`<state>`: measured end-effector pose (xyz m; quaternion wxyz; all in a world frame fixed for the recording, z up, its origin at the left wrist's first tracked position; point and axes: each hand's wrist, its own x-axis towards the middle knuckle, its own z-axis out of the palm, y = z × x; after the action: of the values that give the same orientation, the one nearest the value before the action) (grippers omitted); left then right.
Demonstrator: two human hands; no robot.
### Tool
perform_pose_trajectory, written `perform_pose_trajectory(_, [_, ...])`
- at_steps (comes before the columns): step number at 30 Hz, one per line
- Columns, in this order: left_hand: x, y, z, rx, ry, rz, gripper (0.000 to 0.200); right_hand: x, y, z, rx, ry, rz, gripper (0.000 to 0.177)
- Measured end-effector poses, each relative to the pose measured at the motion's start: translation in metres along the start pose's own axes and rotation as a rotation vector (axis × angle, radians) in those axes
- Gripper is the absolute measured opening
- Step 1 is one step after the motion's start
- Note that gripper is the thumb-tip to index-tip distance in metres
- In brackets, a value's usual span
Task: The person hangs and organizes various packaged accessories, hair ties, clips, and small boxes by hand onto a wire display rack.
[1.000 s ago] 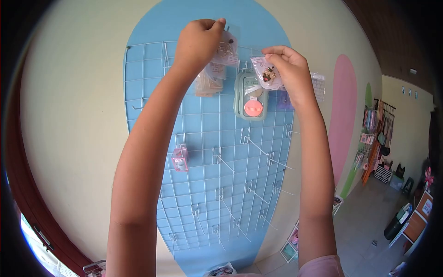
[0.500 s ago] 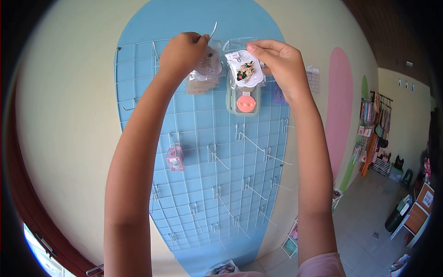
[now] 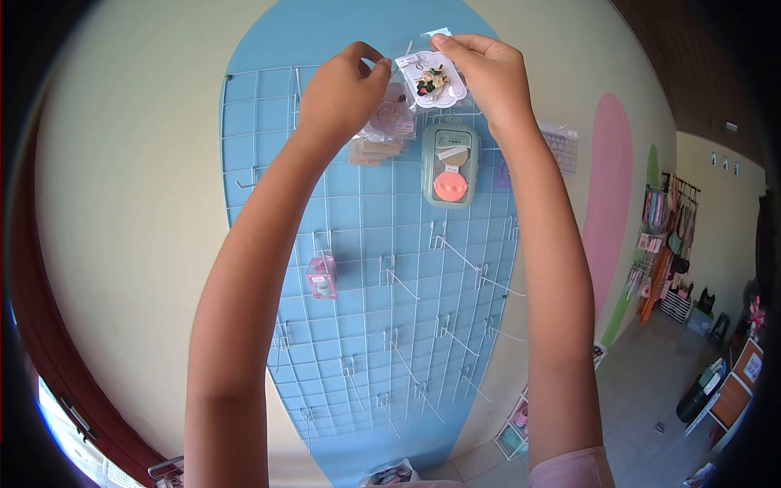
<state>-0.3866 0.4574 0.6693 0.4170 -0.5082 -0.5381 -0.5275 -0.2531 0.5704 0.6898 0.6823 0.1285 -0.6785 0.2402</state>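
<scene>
- One brooch packet (image 3: 434, 84) is pinched near its top by the right hand (image 3: 493, 75), between both hands.
- Left hand (image 3: 342, 93) curls just beside it; cannot tell whether it grips anything.
- Hanging packets (image 3: 392, 119) sit beside the left hand, a green case (image 3: 449, 146) below the brooch packet.

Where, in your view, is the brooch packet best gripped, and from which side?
Probably pinch the brooch packet by its clear top edge, from the right, as the right hand does: the ornament sits lower on the card, and the left hand crowds the other side.
</scene>
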Motion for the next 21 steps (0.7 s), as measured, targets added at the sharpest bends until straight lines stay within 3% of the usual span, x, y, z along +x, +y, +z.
perform_pose_trajectory(8, [0.001,-0.009,0.002,-0.046,0.095,0.126,0.032,0.006,0.008,0.001,-0.037,-0.001,0.054,0.029])
perform_pose_trajectory(14, [0.005,-0.006,0.002,-0.134,0.134,0.067,0.042,0.003,-0.001,0.005,-0.122,-0.029,0.067,0.032])
perform_pose_trajectory(21, [0.013,-0.004,0.000,-0.083,0.072,0.055,0.040,0.006,0.007,0.005,-0.067,-0.047,0.087,0.032])
